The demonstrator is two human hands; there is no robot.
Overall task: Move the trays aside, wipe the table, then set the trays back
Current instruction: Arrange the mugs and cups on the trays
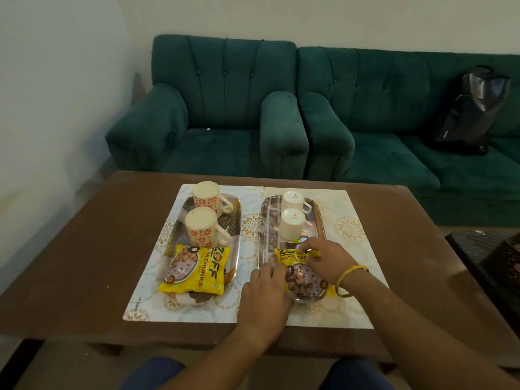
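Two trays lie side by side on pale placemats [351,229] on the brown table [98,249]. The left tray [237,209] carries two upturned patterned mugs [201,229] and a yellow soya chunks packet [194,271]. On the steel right tray [320,220] stand two upturned white cups [292,222], with a second yellow packet [298,258] at its near end. My left hand [264,294] lies over the tray's near-left rim, its fingers closed on the packet's left edge. My right hand [323,260], with bangles on its wrist, pinches the packet's top edge.
A green armchair [225,108] and a green sofa [380,122] stand behind the table; a black bag [472,108] leans on the sofa. A dark patterned surface [492,263] sits at the table's right. My knees show below the near edge.
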